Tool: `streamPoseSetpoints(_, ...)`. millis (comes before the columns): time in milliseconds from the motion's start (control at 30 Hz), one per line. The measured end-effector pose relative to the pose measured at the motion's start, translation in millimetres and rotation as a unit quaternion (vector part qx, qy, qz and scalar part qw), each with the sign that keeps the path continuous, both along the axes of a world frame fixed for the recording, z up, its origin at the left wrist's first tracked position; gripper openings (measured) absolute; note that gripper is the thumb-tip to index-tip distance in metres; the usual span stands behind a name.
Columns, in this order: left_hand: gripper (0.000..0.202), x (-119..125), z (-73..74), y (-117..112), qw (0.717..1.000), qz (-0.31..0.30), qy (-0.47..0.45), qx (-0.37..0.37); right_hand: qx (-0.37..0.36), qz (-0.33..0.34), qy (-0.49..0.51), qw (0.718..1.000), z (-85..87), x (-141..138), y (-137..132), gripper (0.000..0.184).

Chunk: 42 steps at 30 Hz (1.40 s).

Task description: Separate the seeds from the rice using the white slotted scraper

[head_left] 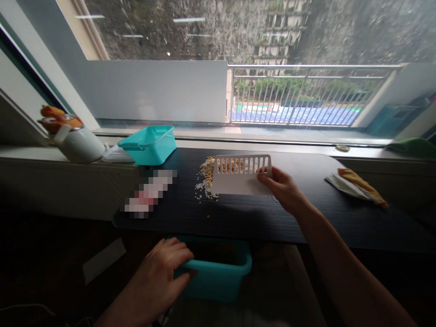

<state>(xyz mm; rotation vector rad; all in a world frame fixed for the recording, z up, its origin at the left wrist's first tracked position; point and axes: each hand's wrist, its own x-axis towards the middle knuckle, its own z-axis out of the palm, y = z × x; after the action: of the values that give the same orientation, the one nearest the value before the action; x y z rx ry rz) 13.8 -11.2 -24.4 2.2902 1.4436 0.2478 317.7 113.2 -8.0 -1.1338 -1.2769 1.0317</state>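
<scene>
In the head view, my right hand (281, 187) grips a flat white plate with a row of slots (240, 185) by its right end, thumb on the near face. The plate is tilted over a dark tabletop (259, 222). Beside and behind it lies a spread of white and yellow-brown grains (206, 175), partly hidden but showing through several slots. My left hand (166, 268) is closed on the left end of the rim of a teal bin (218, 277), below the table's front edge. The bin's inside is too dark to make out.
A second teal container (155, 147) stands at the table's back left. A white pot with orange cloth-like material (80, 141) leans on the sill. Yellow and white folded pieces (357, 187) lie at right. A pixelated patch (150, 195) covers something at left. The window runs behind.
</scene>
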Motion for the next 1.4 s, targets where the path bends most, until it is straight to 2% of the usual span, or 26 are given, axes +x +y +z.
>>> streamPoseSetpoints(133, 0.015, 0, -1.3, 0, 1.000, -0.002, 0.000, 0.004, 0.014, -0.045, -0.007, 0.999, -3.7, 9, -9, 0.030)
streamPoseSetpoints(333, 0.013, -1, -1.5, 0, 1.000, 0.002, -0.001, 0.007, -0.008, -0.003, -0.008, 1.000, -6.6, 5, -23, 0.030)
streamPoseSetpoints(567, 0.014, 0, 1.7, -2, 1.000, 0.010, -0.003, -0.001, 0.026, -0.008, -0.022, 0.999, -12.8, -15, -11, 0.023)
streamPoseSetpoints(800, 0.015, -1, 2.7, -2, 1.000, 0.014, -0.013, 0.001, 0.007, -0.002, -0.013, 1.000, -5.8, -12, -21, 0.021)
streamPoseSetpoints(900, 0.015, -1, 2.8, -1, 1.000, 0.013, -0.012, -0.001, 0.016, -0.010, -0.005, 1.000, -7.2, -14, -19, 0.023)
streamPoseSetpoints(1000, 0.015, -3, 2.4, -1, 1.000, 0.019, -0.008, -0.001, 0.008, 0.011, -0.012, 1.000, -10.4, -18, -22, 0.026)
streamPoseSetpoints(1167, 0.015, -5, 0.9, -2, 1.000, 0.028, -0.012, -0.009, -0.032, 0.047, -0.031, 0.998, -13.9, -12, -53, 0.026)
streamPoseSetpoints(1300, 0.015, -3, 0.3, -1, 0.999, 0.024, -0.017, -0.011, -0.021, -0.007, -0.018, 1.000, -20.7, -7, -80, 0.026)
streamPoseSetpoints(1400, 0.014, -3, 1.2, -2, 0.999, 0.026, -0.015, -0.012, -0.016, 0.007, -0.015, 1.000, -26.7, -11, -96, 0.023)
